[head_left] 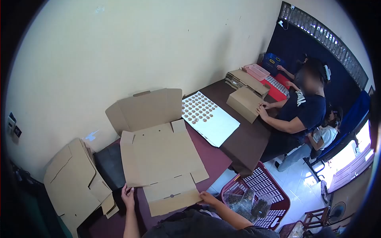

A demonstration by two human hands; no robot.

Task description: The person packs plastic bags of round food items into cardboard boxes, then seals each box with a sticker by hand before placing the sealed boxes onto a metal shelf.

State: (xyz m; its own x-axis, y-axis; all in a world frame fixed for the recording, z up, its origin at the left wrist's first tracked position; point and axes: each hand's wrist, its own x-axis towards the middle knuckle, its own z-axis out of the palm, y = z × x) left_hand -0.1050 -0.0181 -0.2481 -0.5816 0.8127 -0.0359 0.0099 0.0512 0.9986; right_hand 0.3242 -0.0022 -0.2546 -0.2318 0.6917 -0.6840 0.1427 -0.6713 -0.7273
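An unfolded cardboard box lies on the table in front of me, its lid raised at the back and its front flap spread flat toward me. At the box's near left corner, my left hand is closed with its fingers on the edge. My right hand pinches the right end of the front flap. Small side tabs stand partly up at the box's corners. To the left leans a stack of flat cardboard blanks.
White sheets with rows of round brown pieces lie right of the box. A co-worker handles a closed cardboard box there. A dark red basket with plastic bags stands right of me. A wall rises behind the table.
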